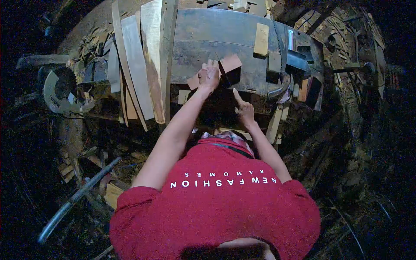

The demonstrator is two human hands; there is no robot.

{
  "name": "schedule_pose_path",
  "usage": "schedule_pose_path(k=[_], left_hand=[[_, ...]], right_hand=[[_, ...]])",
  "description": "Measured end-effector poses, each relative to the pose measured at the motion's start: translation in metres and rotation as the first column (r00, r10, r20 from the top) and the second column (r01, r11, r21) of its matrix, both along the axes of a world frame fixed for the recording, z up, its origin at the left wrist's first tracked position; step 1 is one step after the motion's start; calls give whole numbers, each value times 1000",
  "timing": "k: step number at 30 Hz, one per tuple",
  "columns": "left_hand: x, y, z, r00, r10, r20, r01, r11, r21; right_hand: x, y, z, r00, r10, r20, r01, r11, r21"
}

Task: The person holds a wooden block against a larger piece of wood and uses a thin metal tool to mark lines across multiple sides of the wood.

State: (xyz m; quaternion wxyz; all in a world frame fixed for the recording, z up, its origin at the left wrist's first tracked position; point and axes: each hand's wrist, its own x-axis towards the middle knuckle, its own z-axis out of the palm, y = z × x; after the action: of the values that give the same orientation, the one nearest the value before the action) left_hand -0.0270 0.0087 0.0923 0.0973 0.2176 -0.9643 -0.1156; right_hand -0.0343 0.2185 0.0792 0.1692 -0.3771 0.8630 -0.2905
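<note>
A reddish wooden piece lies at the near edge of the dark metal table, and my left hand presses on it with fingers bent round it. Just right of that hand, a reddish block rests on the table, its near side in shadow. My right hand is at the table's near edge, index finger stretched forward beside a thin dark blade-like strip; the other fingers are curled, and what they hold, if anything, is too dark to make out.
Long boards lie across the table's left part. A pale wooden block, a darker block and a dark metal tool stand at the right. A metal pipe slants at lower left. Wood scraps surround the table.
</note>
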Motion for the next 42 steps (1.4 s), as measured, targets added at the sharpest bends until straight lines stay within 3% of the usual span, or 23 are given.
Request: schedule_pose_path(k=[2, 8, 10, 11, 13, 17, 19, 21, 25, 30, 32, 35, 39, 42], left_hand=[[-1, 2, 2, 999, 1, 35, -1, 1000, 7], [-2, 1, 9, 996, 33, 88, -35, 999, 28], [-1, 0, 4, 997, 43, 58, -46, 998, 46], [2, -1, 1, 1000, 19, 12, -20, 1000, 23], [4, -1, 0, 1000, -6, -30, 6, 1000, 3], [-4, 0, 5, 998, 14, 63, -15, 1000, 9], [1, 1, 5, 996, 20, 84, -21, 1000, 8], [0, 0, 7, 998, -48, 41, 49, 999, -21], [1, 0, 2, 999, 15, 33, -16, 1000, 24], [-3, -1, -1, 994, 40, 105, -40, 999, 3], [-5, 0, 1, 992, 45, 119, -47, 999, 8], [-3, -2, -5, 993, 35, 111, -37, 999, 16], [-4, -2, -4, 999, 25, 48, -28, 997, 72], [-5, -1, 6, 991, 65, 118, -73, 995, 64]], right_hand=[[-8, -13, 3, 996, -31, 89, 25, 998, 66], [-47, -89, -16, 999, -30, -43, 29, 999, -15], [-47, -90, -8, 999, -30, 40, 37, 982, -185], [-44, -84, -4, 999, -28, 38, 35, 982, -186], [-26, -57, 11, 985, -91, -146, 57, 973, -225], [0, -15, 2, 994, -87, 72, 95, 990, -104], [-2, -19, 3, 995, -75, 69, 74, 997, 21], [-14, -40, -4, 997, -68, 23, 69, 997, -20], [-46, -82, -38, 993, -30, -118, 24, 998, -52], [-14, -44, -13, 992, -50, -119, 45, 998, -50], [3, -18, -4, 998, -56, 0, 56, 993, 108], [5, -8, 9, 998, -52, 33, 49, 997, 65], [-28, -57, -13, 998, -18, -56, 16, 999, -41], [-44, -83, -31, 992, -76, -96, 81, 995, 53]])
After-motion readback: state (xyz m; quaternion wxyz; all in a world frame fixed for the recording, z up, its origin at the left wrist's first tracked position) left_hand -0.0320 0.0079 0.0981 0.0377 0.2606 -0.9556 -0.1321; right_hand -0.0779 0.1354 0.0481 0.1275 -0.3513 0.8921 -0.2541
